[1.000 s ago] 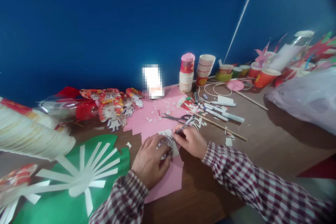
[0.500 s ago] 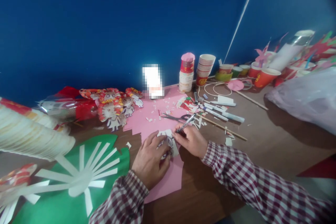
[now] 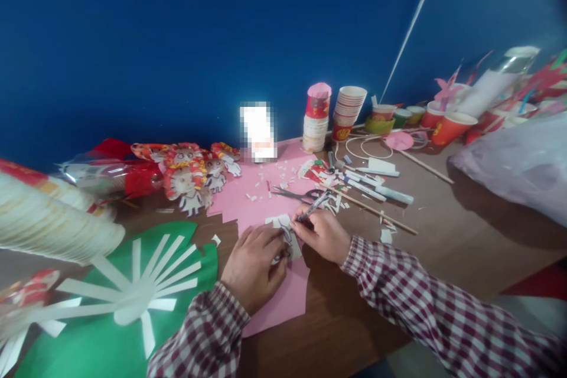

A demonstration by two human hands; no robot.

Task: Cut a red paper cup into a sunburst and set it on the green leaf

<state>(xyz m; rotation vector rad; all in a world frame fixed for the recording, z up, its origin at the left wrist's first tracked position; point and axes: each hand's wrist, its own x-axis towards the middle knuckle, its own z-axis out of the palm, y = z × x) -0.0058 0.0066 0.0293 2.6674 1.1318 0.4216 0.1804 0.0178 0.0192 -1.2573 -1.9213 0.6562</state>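
My right hand [image 3: 322, 233] is closed round a pen [image 3: 313, 207], its tip down by a small white paper [image 3: 293, 243] with dark drawn lines. My left hand [image 3: 257, 266] lies over the left part of that paper, with its fingers bent and the thumb apart from them. The paper rests on a pink sheet [image 3: 296, 289], and part of the drawing is hidden under my left hand. Just beyond my hands, dark scissors [image 3: 296, 194] lie on the pink sheet among white scraps.
Markers [image 3: 367, 189] and a thin stick [image 3: 376, 209] lie to the right. Stacked cups [image 3: 348, 112] stand at the back. On the left are cut-out figures [image 3: 190, 192], a green sheet [image 3: 177, 319] with white strips, and more stacked cups [image 3: 57, 224]. A plastic bag [image 3: 522, 159] sits at right.
My left hand has shifted slightly left on the paper, and more dark lines show beside its fingers. The pen stays in my right hand. The whole view has shifted a little.
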